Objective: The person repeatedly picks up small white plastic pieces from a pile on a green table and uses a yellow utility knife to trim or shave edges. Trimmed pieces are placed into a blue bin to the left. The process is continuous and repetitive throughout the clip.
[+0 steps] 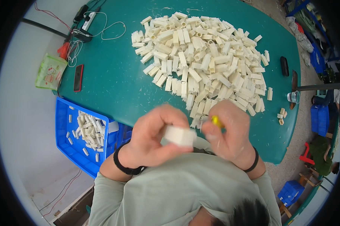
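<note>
My left hand [149,141] is closed round a cream-white hollow block [182,136], held in front of my chest at the table's near edge. The block is smeared by motion. Just right of it, my right hand [233,132] grips a small tool with a yellow handle [216,121]. The tool's tip is blurred and points toward the block; whether the two touch I cannot tell. Beyond both hands lies a big heap of similar cream blocks [211,62], many with ragged ends.
The heap covers much of the green table [113,71]. A blue bin [60,130] at the left holds more cream pieces. A red-edged phone [78,78], a power strip [88,21] and cables lie far left. At the right are a black case [284,66], a clear cup [293,97] and several small offcuts [281,116].
</note>
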Tool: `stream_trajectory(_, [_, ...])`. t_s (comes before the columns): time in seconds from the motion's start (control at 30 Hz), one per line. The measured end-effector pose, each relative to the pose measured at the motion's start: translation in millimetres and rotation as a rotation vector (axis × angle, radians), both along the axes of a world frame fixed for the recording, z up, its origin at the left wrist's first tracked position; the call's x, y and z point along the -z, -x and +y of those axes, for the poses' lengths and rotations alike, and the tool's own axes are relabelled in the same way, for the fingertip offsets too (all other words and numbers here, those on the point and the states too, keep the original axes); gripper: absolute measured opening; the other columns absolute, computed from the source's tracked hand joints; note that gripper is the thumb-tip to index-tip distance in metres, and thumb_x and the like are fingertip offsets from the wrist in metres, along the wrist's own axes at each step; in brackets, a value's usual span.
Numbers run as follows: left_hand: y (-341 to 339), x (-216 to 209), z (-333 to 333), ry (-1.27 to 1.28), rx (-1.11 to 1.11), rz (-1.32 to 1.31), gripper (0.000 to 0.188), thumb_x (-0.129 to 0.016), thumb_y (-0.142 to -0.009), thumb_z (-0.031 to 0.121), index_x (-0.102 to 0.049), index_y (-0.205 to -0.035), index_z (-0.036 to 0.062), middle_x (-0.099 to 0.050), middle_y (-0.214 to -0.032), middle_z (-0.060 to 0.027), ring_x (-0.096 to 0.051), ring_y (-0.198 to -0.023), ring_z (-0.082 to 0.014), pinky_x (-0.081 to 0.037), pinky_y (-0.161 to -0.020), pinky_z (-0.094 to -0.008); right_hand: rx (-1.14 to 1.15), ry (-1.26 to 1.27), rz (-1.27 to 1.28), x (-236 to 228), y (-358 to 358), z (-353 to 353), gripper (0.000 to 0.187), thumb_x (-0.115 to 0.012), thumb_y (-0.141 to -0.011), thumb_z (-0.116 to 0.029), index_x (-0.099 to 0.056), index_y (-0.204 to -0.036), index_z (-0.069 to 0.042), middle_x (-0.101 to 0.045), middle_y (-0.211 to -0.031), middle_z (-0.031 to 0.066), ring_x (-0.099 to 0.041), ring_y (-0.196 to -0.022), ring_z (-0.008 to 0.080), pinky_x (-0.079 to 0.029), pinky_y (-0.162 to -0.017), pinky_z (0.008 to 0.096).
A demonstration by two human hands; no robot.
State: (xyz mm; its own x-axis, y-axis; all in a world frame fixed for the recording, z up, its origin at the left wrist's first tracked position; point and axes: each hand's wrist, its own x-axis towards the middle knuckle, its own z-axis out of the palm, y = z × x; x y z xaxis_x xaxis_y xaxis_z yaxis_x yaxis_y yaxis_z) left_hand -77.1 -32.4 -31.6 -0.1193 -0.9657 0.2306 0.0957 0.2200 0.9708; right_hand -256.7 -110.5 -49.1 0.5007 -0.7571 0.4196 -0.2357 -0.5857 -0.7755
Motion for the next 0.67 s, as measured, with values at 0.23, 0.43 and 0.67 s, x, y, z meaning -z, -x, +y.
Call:
stream_trajectory(0.23, [-5,-11,3,-0.068,-0.013,-0.153,0.034,-0.065,-0.080,0.015,-0.052,-0.106,-0.0034,-0.054,-0.099,-0.0127,-0.051,-0.086,-0.0219,-0.041,-0.078,-0.0307,-0.053,-0.325,-0.056,-13,6,7,0.031,-0.061,-0.086,-0.029,-0.053,-0.074,-0.001,-0.047,-0.062,0.0096,-0.045,-0.052,0.0229,-0.037,-0.048,0.0293])
stream_trajectory(0.43, [6,-6,7,-0.080,-0.180,0.061,0.035,-0.066,-0.082,0.018,-0.048,-0.108,0.0020,-0.054,-0.100,-0.0132,-0.053,-0.091,-0.0203,-0.042,-0.079,-0.0315,-0.150,-0.429,-0.074,-18,6,14,0.030,-0.060,-0.086,-0.028,-0.053,-0.075,-0.001,-0.047,-0.062,0.0100,-0.044,-0.052,0.0225,-0.037,-0.048,0.0300])
stream_trajectory(0.67, [-7,1,8,0.190,-0.182,-0.398,0.037,-0.070,-0.074,0.003,-0.046,-0.102,0.0058,-0.057,-0.106,-0.0167,-0.054,-0.100,-0.0237,-0.044,-0.082,-0.0311,-0.139,-0.312,-0.029,-18,3,17,0.029,-0.062,-0.085,-0.026,-0.053,-0.074,-0.001,-0.048,-0.061,0.0110,-0.046,-0.050,0.0244,-0.036,-0.045,0.0315])
